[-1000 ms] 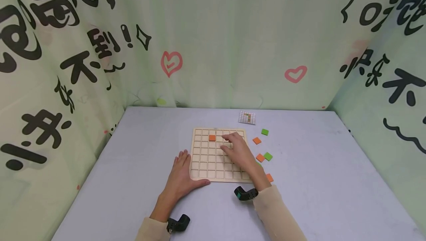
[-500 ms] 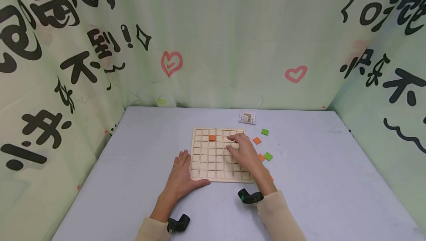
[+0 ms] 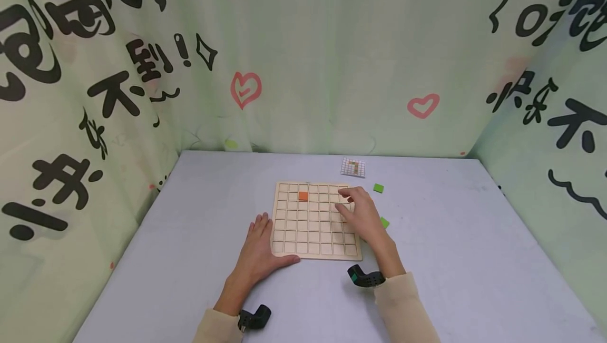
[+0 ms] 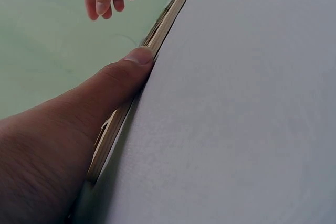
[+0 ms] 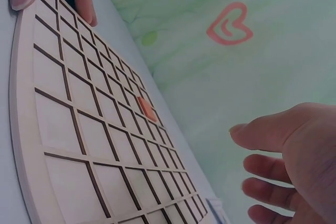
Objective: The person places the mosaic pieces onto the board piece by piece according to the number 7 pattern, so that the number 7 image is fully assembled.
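A pale wooden grid board point(image 3: 313, 225) lies on the table, with one orange square tile point(image 3: 303, 196) in a cell of its far part. My left hand point(image 3: 258, 251) rests at the board's near-left corner, fingers along the left side. Its thumb point(image 4: 118, 80) touches the near edge in the left wrist view. Over the board's right edge hovers my right hand point(image 3: 364, 217), thumb and fingers apart. Nothing shows between them in the right wrist view. Just beyond this hand lie a green tile point(image 3: 378, 188) and another green tile point(image 3: 385, 222), the latter partly covered.
A small card with a printed grid point(image 3: 353, 167) lies behind the board's far-right corner. The white table point(image 3: 464, 237) extends to both sides. A green curtain point(image 3: 327, 69) with lettering and hearts surrounds its back and sides.
My right hand has moved right, from over the board's cells to its right edge. It and the forearm now cover the orange tiles seen there earlier. The left hand stays in place.
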Demonstrator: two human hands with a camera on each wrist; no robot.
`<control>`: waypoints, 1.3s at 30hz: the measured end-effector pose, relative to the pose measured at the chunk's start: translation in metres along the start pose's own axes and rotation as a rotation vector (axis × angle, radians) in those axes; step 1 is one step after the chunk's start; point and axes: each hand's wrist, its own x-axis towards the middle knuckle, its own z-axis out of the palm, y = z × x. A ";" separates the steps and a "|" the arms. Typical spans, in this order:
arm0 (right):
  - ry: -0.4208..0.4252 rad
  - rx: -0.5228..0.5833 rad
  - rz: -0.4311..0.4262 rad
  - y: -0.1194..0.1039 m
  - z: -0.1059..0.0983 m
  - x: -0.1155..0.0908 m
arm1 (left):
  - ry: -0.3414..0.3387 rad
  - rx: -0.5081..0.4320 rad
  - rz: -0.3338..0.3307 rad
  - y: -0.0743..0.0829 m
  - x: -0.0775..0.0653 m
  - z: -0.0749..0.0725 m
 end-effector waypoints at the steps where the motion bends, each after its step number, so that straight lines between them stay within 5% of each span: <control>1: 0.004 -0.001 0.005 0.001 -0.001 0.000 | 0.000 0.002 0.000 0.000 0.000 0.000; 23: -0.027 -0.029 0.197 0.025 -0.028 0.000 | 0.014 0.008 0.006 0.003 0.001 -0.002; 39: -0.031 -0.031 0.231 0.045 -0.039 -0.002 | 0.000 0.014 -0.010 0.003 0.000 -0.001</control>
